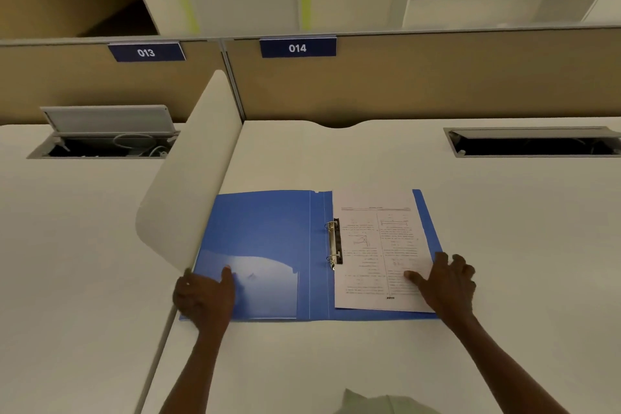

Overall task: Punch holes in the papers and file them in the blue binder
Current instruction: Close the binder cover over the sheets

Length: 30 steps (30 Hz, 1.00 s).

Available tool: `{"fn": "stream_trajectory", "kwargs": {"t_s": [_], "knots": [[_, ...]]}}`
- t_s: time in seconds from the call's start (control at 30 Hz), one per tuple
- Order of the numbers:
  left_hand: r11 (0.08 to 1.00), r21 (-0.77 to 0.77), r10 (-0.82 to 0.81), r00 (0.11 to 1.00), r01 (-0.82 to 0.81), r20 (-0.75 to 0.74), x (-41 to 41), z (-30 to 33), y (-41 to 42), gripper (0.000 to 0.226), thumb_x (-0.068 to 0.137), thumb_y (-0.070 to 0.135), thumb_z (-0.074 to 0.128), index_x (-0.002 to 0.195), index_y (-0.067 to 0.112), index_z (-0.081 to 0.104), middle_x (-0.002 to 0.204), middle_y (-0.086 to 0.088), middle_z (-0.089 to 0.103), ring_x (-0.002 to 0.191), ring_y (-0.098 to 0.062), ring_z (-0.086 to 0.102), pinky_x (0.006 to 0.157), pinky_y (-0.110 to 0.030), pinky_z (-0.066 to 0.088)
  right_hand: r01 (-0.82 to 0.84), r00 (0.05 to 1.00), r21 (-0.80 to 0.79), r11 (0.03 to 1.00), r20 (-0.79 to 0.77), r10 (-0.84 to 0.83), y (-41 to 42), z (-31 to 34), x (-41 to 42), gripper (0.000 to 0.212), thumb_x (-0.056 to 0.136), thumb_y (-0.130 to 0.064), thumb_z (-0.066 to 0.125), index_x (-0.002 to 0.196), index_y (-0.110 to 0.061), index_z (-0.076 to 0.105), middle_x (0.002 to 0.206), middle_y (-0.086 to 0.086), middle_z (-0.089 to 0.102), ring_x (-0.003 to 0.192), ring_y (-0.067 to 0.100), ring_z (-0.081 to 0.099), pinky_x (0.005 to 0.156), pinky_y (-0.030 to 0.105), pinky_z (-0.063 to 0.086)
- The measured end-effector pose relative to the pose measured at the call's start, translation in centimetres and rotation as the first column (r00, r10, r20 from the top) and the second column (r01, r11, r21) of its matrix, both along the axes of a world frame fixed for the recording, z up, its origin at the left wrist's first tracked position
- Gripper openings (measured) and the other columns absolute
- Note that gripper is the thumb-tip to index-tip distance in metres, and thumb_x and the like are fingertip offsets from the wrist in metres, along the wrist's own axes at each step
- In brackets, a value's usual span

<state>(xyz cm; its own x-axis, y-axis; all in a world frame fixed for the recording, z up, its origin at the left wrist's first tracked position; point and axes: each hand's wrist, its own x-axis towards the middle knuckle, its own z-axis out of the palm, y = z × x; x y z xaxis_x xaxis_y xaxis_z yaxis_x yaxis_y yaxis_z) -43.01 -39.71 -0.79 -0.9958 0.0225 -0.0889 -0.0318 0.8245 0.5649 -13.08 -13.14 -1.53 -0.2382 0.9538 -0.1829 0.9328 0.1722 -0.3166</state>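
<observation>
The blue binder (268,232) lies open flat on the white desk. Its metal two-ring clip (334,244) stands at the spine. A printed sheet of paper (379,245) rests on the right-hand cover, its left edge at the rings. My left hand (205,296) grips the lower left corner of the left cover, thumb on the clear inner pocket. My right hand (447,282) lies flat on the paper's lower right part, fingers spread and pressing it down. No hole punch is in view.
A curved white divider panel (191,185) rises just left of the binder. Beige partitions with signs 013 (146,52) and 014 (297,48) close the back. An open cable hatch (534,143) sits at the far right, another (107,134) on the neighbouring desk.
</observation>
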Motion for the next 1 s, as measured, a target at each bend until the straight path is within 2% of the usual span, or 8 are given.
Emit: {"fn": "stream_trajectory", "kwargs": {"t_s": [0.13, 0.27, 0.47, 0.6, 0.73, 0.9, 1.0], "knots": [[0.997, -0.070, 0.051, 0.987, -0.040, 0.152, -1.5, -0.1, -1.4, 0.085, 0.082, 0.050, 0.064, 0.131, -0.013, 0.035, 0.130, -0.037, 0.044, 0.119, -0.053, 0.043, 0.098, -0.058, 0.037, 0.036, 0.998, -0.069, 0.997, 0.063, -0.032, -0.1, -0.2, 0.7, 0.083, 0.070, -0.064, 0.069, 0.127, -0.013, 0.038, 0.125, 0.016, 0.044, 0.119, 0.035, 0.042, 0.094, 0.051, 0.042], [0.989, -0.150, 0.009, 0.991, 0.012, 0.133, -1.7, -0.4, -2.1, 0.071, 0.087, 0.049, 0.056, 0.124, -0.010, 0.044, 0.124, -0.037, 0.048, 0.115, -0.051, 0.046, 0.094, -0.055, 0.040, 0.021, 0.996, -0.039, 0.999, 0.086, -0.018, -0.5, -0.3, 0.6, 0.079, 0.072, -0.063, 0.068, 0.125, -0.012, 0.039, 0.123, 0.014, 0.045, 0.117, 0.033, 0.044, 0.093, 0.048, 0.044], [0.973, -0.211, -0.080, 0.993, 0.096, 0.083, -1.2, -0.3, -2.7, 0.061, 0.090, 0.041, 0.056, 0.113, -0.015, 0.053, 0.110, -0.043, 0.051, 0.103, -0.054, 0.050, 0.092, -0.053, 0.040, 0.012, 0.998, -0.007, 1.000, 0.065, -0.012, -0.9, -0.2, 0.4, 0.070, 0.074, -0.056, 0.071, 0.119, -0.010, 0.044, 0.119, 0.012, 0.046, 0.114, 0.031, 0.045, 0.089, 0.046, 0.046], [0.980, -0.200, 0.018, 0.991, 0.009, 0.131, -1.4, 0.1, -3.0, 0.075, 0.087, 0.050, 0.055, 0.118, -0.018, 0.049, 0.119, -0.043, 0.044, 0.112, -0.052, 0.043, 0.098, -0.053, 0.033, -0.004, 0.997, 0.005, 1.000, 0.073, 0.004, -1.0, -0.2, 0.4, 0.066, 0.074, -0.052, 0.073, 0.115, -0.009, 0.045, 0.118, 0.012, 0.048, 0.112, 0.029, 0.047, 0.089, 0.043, 0.050], [0.991, -0.112, 0.088, 0.981, -0.070, 0.171, -0.7, 1.5, -2.7, 0.082, 0.083, 0.055, 0.059, 0.125, -0.014, 0.040, 0.129, -0.037, 0.043, 0.121, -0.051, 0.039, 0.100, -0.059, 0.032, -0.006, 0.997, 0.019, 1.000, 0.078, 0.004, -1.0, -0.2, 0.8, 0.069, 0.073, -0.055, 0.072, 0.118, -0.009, 0.045, 0.118, 0.012, 0.048, 0.112, 0.029, 0.048, 0.088, 0.040, 0.050], [0.999, -0.042, 0.027, 0.999, -0.027, 0.017, 0.9, 6.1, -2.7, 0.072, 0.083, 0.049, 0.064, 0.124, -0.008, 0.047, 0.124, -0.033, 0.052, 0.115, -0.051, 0.048, 0.097, -0.058, 0.037, -0.032, 0.996, 0.041, 0.999, 0.087, 0.028, -1.4, -0.2, 1.0, 0.068, 0.076, -0.055, 0.069, 0.120, -0.009, 0.044, 0.120, 0.012, 0.047, 0.111, 0.028, 0.048, 0.087, 0.037, 0.049], [0.996, 0.056, -0.065, 0.992, 0.071, -0.104, 2.0, 9.9, -3.1, 0.059, 0.085, 0.047, 0.062, 0.117, -0.003, 0.057, 0.114, -0.028, 0.062, 0.106, -0.046, 0.057, 0.090, -0.050, 0.046, -0.038, 0.996, 0.047, 0.998, 0.077, 0.034, -1.4, -0.1, 1.0, 0.067, 0.077, -0.055, 0.068, 0.119, -0.009, 0.045, 0.121, 0.013, 0.046, 0.112, 0.028, 0.047, 0.087, 0.037, 0.049]]}}
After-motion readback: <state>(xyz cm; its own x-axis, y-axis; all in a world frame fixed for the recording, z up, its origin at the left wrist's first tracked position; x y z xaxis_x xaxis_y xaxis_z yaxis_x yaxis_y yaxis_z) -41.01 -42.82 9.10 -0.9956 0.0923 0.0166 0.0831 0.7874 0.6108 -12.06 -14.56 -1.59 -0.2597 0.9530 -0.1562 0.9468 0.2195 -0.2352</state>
